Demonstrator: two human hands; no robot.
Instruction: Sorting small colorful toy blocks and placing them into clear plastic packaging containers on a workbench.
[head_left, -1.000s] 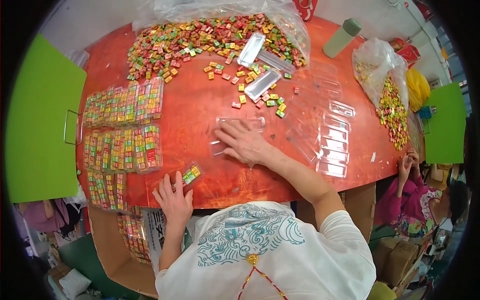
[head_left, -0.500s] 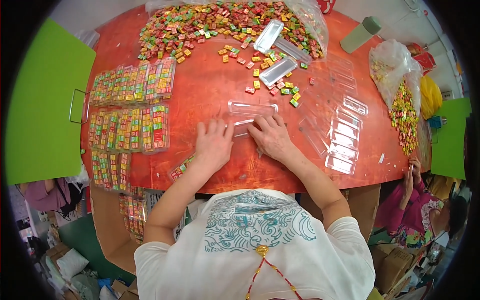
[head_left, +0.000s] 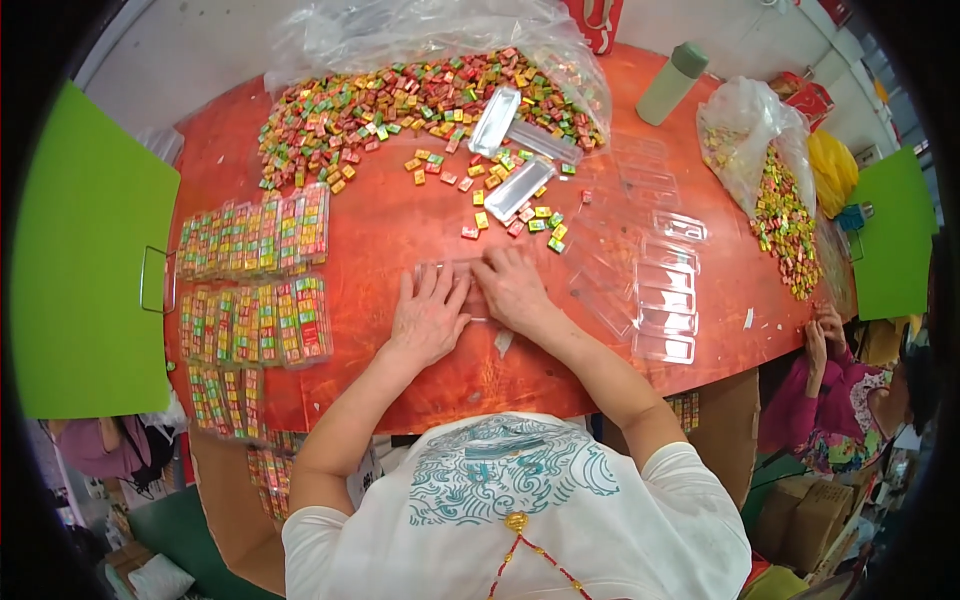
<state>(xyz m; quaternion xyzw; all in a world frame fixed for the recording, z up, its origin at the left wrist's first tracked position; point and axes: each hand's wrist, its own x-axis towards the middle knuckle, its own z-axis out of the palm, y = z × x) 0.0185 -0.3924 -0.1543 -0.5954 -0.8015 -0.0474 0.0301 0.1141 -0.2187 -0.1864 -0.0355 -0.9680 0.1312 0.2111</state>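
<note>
A clear plastic tray (head_left: pixel 478 306) lies on the red table just in front of me, partly covered by both hands. My left hand (head_left: pixel 430 320) rests over its left part, fingers stretched and a little apart. At the right end, my right hand (head_left: pixel 515 290) has bent fingers at the far edge and the thumb nearer the middle, gripping the tray. Its contents, if any, are hidden by the hands and glare. Beyond my hands are loose small wrapped candies (head_left: pixel 480 220) in red, yellow and green, and a shiny silver-looking tray (head_left: pixel 520 189).
Filled candy packs (head_left: pixel 255 235) stand in rows at the left. Empty clear trays (head_left: pixel 665 300) line the right. A candy heap (head_left: pixel 400 95) spills from a plastic bag at the back, near a green bottle (head_left: pixel 672 83). Another person's hands (head_left: pixel 824 330) are at the right edge.
My view has shifted, so the table's far side sits differently. The separate clear piece beyond my hands no longer shows apart; my hands are closer together over one tray.
</note>
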